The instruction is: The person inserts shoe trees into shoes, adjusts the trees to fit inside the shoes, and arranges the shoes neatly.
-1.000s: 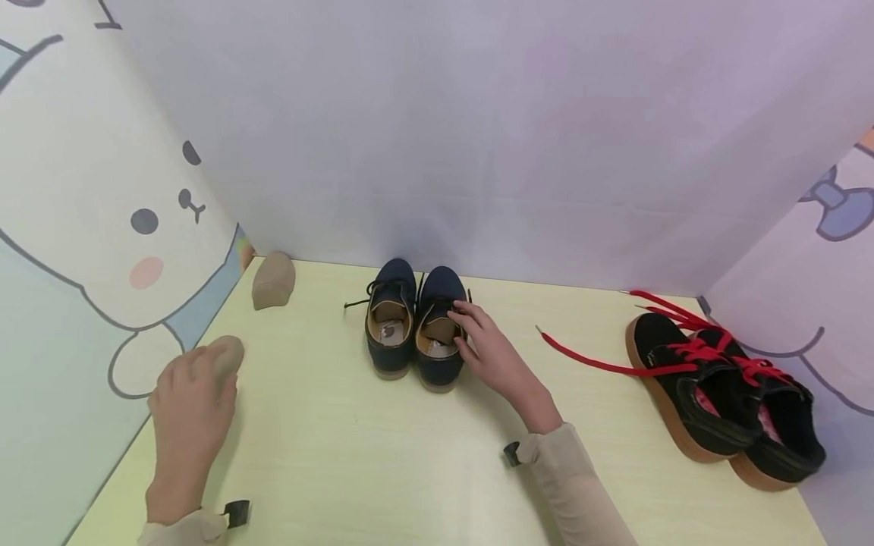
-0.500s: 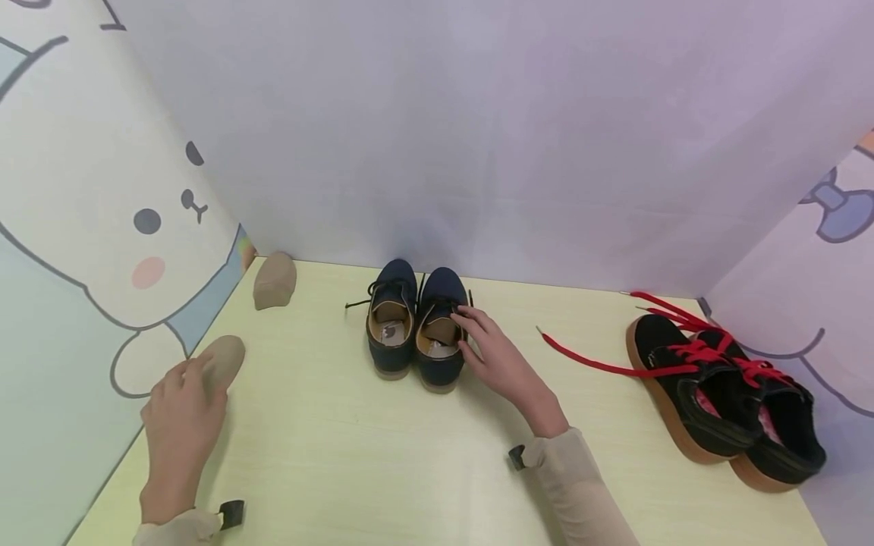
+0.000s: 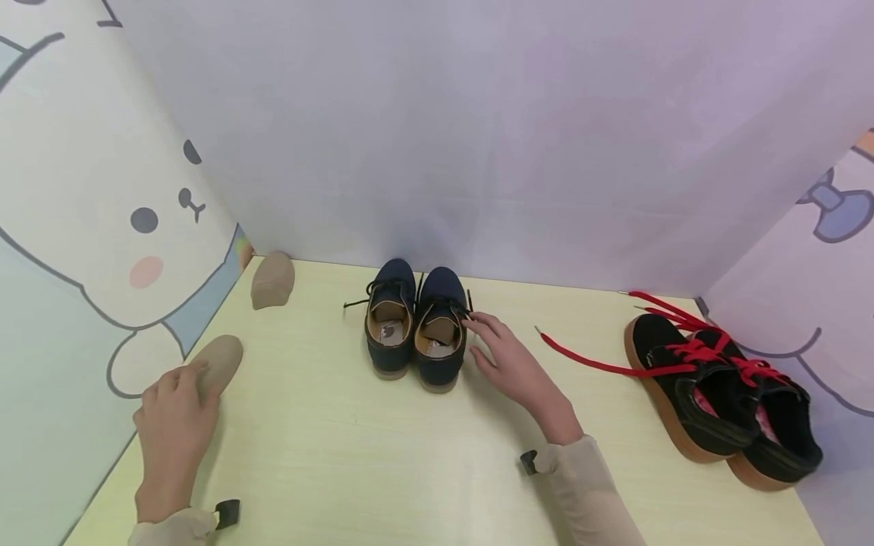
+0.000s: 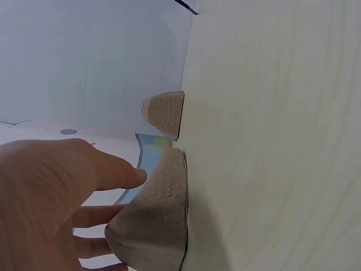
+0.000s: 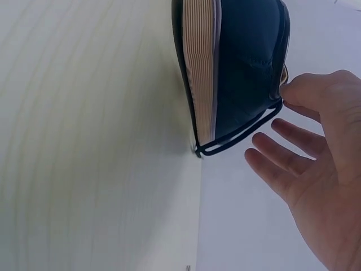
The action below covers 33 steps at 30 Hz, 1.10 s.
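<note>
My left hand (image 3: 174, 425) is by a brown moulded-pulp shoe insert (image 3: 224, 362) lying on the table. In the left wrist view its fingers are loosely spread beside the insert (image 4: 155, 220), the thumb a little off its side. A second brown insert (image 3: 273, 284) lies farther back. Two small navy lace-up shoes (image 3: 391, 356) stand side by side, toes to the back wall, with brown stuffing visible inside. Over the right side of the right-hand shoe (image 3: 442, 284) is my right hand (image 3: 512, 368), fingers relaxed. In the right wrist view the fingertips are right beside this shoe's (image 5: 248, 62) lace and opening.
At the right a pair of black shoes (image 3: 690, 413) with gum soles overlaps. One of their red laces (image 3: 594, 364) stretches left across the table (image 3: 369, 470). A pale cloth wall (image 3: 451, 136) closes the back, with cartoon-printed panels (image 3: 68, 227) at both sides.
My left hand has drawn back down and left off the near insert, showing more of it. My right hand has shifted slightly right, away from the navy shoe's opening. The shoes have not moved.
</note>
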### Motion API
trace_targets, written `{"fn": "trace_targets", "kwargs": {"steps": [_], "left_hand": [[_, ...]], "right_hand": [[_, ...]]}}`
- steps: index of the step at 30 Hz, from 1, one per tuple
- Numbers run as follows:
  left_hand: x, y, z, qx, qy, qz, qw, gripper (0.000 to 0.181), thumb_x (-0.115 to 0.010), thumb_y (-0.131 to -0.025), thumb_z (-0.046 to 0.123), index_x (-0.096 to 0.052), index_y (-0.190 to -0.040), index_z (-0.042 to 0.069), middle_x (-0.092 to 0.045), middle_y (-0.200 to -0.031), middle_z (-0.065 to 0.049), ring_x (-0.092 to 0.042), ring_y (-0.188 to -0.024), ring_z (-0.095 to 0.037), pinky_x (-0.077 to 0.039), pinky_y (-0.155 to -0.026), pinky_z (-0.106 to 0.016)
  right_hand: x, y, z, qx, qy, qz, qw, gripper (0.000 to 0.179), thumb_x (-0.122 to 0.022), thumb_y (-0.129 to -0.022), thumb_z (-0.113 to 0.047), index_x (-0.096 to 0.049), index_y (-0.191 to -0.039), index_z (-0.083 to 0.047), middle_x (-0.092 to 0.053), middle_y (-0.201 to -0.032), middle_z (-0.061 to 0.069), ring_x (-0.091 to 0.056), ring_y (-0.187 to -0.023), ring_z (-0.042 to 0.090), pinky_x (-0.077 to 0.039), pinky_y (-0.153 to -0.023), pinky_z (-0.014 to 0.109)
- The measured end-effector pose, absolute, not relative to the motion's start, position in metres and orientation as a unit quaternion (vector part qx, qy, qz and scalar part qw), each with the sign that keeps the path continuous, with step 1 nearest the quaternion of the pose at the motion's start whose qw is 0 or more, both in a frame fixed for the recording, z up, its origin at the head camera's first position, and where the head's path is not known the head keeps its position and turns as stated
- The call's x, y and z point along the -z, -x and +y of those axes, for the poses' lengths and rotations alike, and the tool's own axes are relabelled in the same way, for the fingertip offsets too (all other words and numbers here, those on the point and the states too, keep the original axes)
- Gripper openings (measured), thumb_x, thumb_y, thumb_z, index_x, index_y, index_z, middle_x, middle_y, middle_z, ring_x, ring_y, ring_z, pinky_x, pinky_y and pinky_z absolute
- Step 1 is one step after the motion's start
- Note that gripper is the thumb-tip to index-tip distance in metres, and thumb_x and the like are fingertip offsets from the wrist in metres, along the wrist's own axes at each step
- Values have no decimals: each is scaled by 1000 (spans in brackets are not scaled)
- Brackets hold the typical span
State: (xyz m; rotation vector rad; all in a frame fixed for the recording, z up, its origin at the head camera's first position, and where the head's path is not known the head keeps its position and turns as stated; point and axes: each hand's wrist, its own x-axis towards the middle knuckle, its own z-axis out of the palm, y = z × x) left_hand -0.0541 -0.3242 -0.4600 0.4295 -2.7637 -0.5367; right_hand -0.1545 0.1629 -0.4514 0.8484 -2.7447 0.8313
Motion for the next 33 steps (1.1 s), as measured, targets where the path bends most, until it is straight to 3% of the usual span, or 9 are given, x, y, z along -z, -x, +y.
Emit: {"fn": "trace_targets", "kwargs": {"steps": [12,19,33], "left_hand": [[463,52,-329,186,-143,-959,159,39,-59,-102,14,-57,-138,0,-52,-138,-37,-42,-126,-64,-32,-93,-80],[463,53,-331,181,-132,-963,149,37,-58,-103,15,-56,-137,-1,-51,-139,-37,-40,-127,-64,-30,-95,-80],[461,51,-335,187,-149,-960,147,39,-55,-102,14,-57,-139,0,-51,-139,-37,-42,-124,-65,-34,-88,-78]], "right_hand": [[444,138,193,-248,-236,-937,76,50,-70,-99,-12,-56,-147,-12,-52,-154,11,-51,-143,32,-46,-116,53],[440,122,215,-236,-207,-945,89,51,-73,-97,-10,-57,-145,-11,-53,-153,13,-52,-140,36,-50,-110,56],[433,92,269,-199,-183,-949,162,48,-78,-90,-4,-63,-135,-8,-59,-143,17,-55,-129,39,-55,-97,60]]}}
